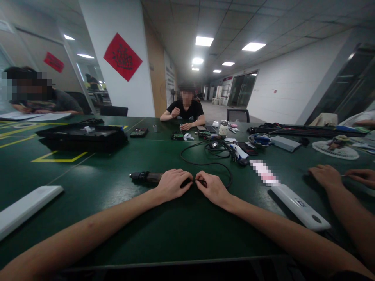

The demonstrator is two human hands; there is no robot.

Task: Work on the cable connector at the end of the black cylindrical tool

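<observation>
A corded electric screwdriver (146, 176), with a black collar and a dark body, lies on the green table, its silver tip pointing left. My left hand (173, 184) is closed around its rear end, which the fingers partly hide. Close by on the right, my right hand (213, 188) pinches the thin black cable (227, 166) near where it meets the tool. The fingertips of both hands almost touch. From there the cable loops away toward the back of the table.
White casings lie at left (32, 201) and right (301, 208). Black trays (82, 136) are stacked at back left. Tangled cables and circuit boards (178, 135) spread across the far middle. Another person's hands (326, 177) work at right; people sit opposite and at far left.
</observation>
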